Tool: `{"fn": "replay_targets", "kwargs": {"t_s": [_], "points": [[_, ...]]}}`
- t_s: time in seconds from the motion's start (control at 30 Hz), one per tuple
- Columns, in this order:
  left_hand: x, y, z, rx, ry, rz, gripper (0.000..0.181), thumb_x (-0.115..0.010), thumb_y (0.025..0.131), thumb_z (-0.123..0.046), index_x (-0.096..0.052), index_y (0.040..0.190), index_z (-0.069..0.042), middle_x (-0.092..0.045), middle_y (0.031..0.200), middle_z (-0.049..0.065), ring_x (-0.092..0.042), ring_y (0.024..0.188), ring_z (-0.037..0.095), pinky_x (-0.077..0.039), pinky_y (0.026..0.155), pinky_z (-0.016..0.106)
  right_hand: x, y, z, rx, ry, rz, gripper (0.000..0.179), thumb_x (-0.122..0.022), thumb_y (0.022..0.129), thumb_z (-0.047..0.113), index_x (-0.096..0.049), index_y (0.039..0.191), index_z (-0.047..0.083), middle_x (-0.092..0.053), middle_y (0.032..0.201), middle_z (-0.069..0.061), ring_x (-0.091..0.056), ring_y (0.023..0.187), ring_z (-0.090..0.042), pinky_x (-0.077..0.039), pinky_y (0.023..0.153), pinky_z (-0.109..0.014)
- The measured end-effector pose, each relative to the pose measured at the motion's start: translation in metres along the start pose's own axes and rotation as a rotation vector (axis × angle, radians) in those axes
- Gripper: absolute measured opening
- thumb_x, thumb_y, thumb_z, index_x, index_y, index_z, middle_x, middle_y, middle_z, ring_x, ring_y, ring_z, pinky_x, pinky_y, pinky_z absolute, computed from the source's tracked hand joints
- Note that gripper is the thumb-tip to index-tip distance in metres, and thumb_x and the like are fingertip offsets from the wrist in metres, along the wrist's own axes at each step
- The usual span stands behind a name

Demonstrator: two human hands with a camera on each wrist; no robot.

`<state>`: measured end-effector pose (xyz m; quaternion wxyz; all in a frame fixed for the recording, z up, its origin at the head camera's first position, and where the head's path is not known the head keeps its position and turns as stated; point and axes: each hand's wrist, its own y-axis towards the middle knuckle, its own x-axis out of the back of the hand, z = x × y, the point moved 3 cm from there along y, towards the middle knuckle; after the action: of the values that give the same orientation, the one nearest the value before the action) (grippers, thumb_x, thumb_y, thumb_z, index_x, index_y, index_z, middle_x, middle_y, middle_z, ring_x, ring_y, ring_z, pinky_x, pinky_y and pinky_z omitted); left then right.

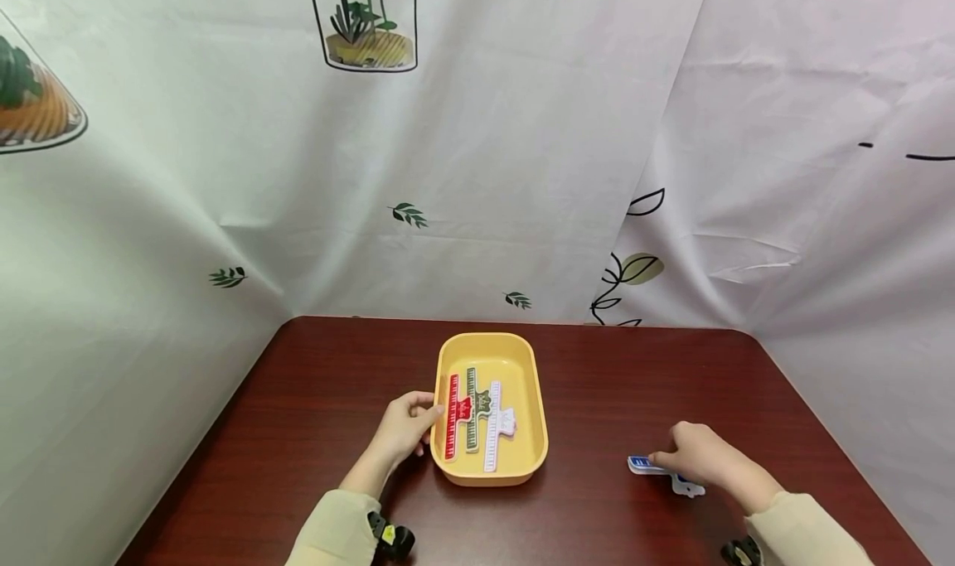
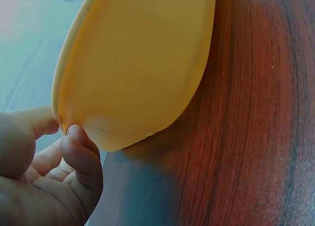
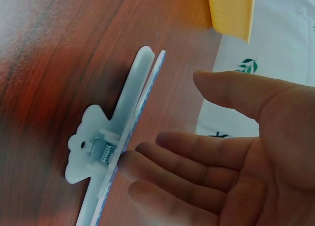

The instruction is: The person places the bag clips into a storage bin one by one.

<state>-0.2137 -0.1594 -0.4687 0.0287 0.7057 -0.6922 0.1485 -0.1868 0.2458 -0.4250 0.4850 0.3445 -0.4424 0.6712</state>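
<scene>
In the head view, my left hand (image 1: 399, 435) pinches the left rim of a yellow plastic tray (image 1: 496, 352). The left wrist view shows thumb and fingertips at the edge of the tray (image 2: 135, 71). Inside it lie a red ruler clip (image 1: 452, 421), a green ruler clip (image 1: 472, 433) and a white ruler clip (image 1: 492, 446). To the right, my right hand (image 1: 705, 457) hovers around a blue-and-white ruler clip (image 1: 687, 487) on the table. Seen from the right wrist, the fingers are loosely extended beside this spring clip (image 3: 101, 147), fingertips right at its ruled edge, thumb apart.
A dark red wood-grain table (image 1: 589, 384) with rounded far corners carries everything. White cloth (image 1: 522, 176) printed with plants hangs behind and along the sides. Each wrist wears a black strapped device, such as the left one (image 1: 390, 538).
</scene>
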Motion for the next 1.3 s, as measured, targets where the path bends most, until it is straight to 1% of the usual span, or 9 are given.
{"fn": "replay_targets", "kwargs": {"t_s": [0.27, 0.33, 0.43, 0.63, 0.73, 0.83, 0.97, 1.13, 1.3], "points": [[0.0, 0.0, 0.0, -0.001, 0.005, -0.002, 0.034, -0.062, 0.09, -0.015, -0.056, 0.117, 0.005, -0.053, 0.064, 0.003, -0.047, 0.047, 0.011, -0.039, 0.037, 0.022, 0.003, -0.005, -0.009, -0.054, -0.017, -0.004, 0.032, -0.071, 0.079, 0.025, -0.05, 0.066, 0.006, -0.047, 0.054, -0.003, -0.044, 0.047, -0.012, -0.034, 0.047, -0.025], [0.0, 0.0, 0.0, 0.0, 0.004, -0.002, 0.034, -0.062, 0.09, -0.015, -0.056, 0.117, 0.004, -0.053, 0.064, 0.003, -0.047, 0.048, 0.011, -0.039, 0.037, 0.022, 0.004, -0.006, -0.012, -0.068, -0.018, -0.007, 0.032, -0.071, 0.079, 0.026, -0.05, 0.066, 0.006, -0.047, 0.054, -0.003, -0.045, 0.047, -0.012, -0.034, 0.047, -0.025], [-0.001, 0.0, -0.001, 0.001, 0.004, -0.002, 0.034, -0.062, 0.09, -0.015, -0.056, 0.117, 0.004, -0.053, 0.064, 0.003, -0.047, 0.048, 0.011, -0.038, 0.037, 0.022, 0.004, -0.007, -0.016, -0.082, -0.025, -0.011, 0.033, -0.071, 0.078, 0.026, -0.049, 0.065, 0.006, -0.045, 0.054, -0.001, -0.043, 0.047, -0.012, -0.033, 0.047, -0.025], [-0.001, 0.0, -0.001, -0.001, 0.005, -0.006, 0.032, -0.062, 0.09, -0.014, -0.057, 0.117, 0.004, -0.053, 0.064, 0.003, -0.047, 0.048, 0.012, -0.038, 0.037, 0.023, 0.004, -0.009, -0.023, -0.081, -0.063, -0.034, 0.034, -0.074, 0.076, 0.027, -0.05, 0.067, 0.005, -0.042, 0.057, -0.002, -0.041, 0.051, -0.013, -0.032, 0.049, -0.025], [-0.001, -0.001, -0.002, 0.001, 0.006, -0.008, 0.032, -0.062, 0.09, -0.014, -0.057, 0.117, 0.004, -0.053, 0.065, 0.004, -0.047, 0.049, 0.013, -0.038, 0.038, 0.023, 0.002, -0.011, -0.026, -0.1, -0.063, -0.021, 0.033, -0.076, 0.075, 0.026, -0.052, 0.067, 0.005, -0.044, 0.055, -0.002, -0.04, 0.049, -0.012, -0.031, 0.047, -0.024], [-0.001, -0.001, -0.001, 0.003, 0.006, -0.008, 0.033, -0.062, 0.09, -0.015, -0.057, 0.117, 0.004, -0.053, 0.065, 0.004, -0.047, 0.049, 0.012, -0.038, 0.038, 0.023, -0.001, -0.013, -0.03, -0.133, -0.048, 0.005, 0.032, -0.076, 0.075, 0.028, -0.054, 0.068, 0.005, -0.047, 0.053, -0.003, -0.041, 0.042, -0.011, -0.032, 0.041, -0.021], [-0.001, -0.001, 0.0, 0.002, 0.004, -0.006, 0.033, -0.062, 0.09, -0.014, -0.056, 0.117, 0.005, -0.053, 0.064, 0.003, -0.047, 0.048, 0.012, -0.038, 0.037, 0.023, -0.003, -0.015, -0.032, -0.157, -0.049, 0.006, 0.033, -0.075, 0.075, 0.031, -0.054, 0.067, 0.007, -0.05, 0.053, -0.004, -0.043, 0.037, -0.011, -0.033, 0.036, -0.02], [0.0, 0.0, 0.001, 0.001, 0.006, -0.006, 0.032, -0.062, 0.09, -0.014, -0.057, 0.116, 0.004, -0.053, 0.064, 0.003, -0.047, 0.048, 0.012, -0.039, 0.037, 0.023, -0.003, -0.016, -0.034, -0.175, -0.084, -0.006, 0.033, -0.073, 0.076, 0.033, -0.053, 0.068, 0.008, -0.05, 0.058, -0.004, -0.049, 0.038, -0.014, -0.037, 0.038, -0.024], [0.0, 0.0, 0.0, 0.0, 0.011, -0.005, 0.032, -0.061, 0.09, -0.014, -0.057, 0.117, 0.004, -0.053, 0.064, 0.003, -0.047, 0.048, 0.012, -0.039, 0.037, 0.023, -0.003, -0.016, -0.036, -0.185, -0.13, 0.019, 0.034, -0.071, 0.077, 0.037, -0.053, 0.07, 0.008, -0.049, 0.06, -0.004, -0.051, 0.04, -0.015, -0.038, 0.04, -0.028]]}}
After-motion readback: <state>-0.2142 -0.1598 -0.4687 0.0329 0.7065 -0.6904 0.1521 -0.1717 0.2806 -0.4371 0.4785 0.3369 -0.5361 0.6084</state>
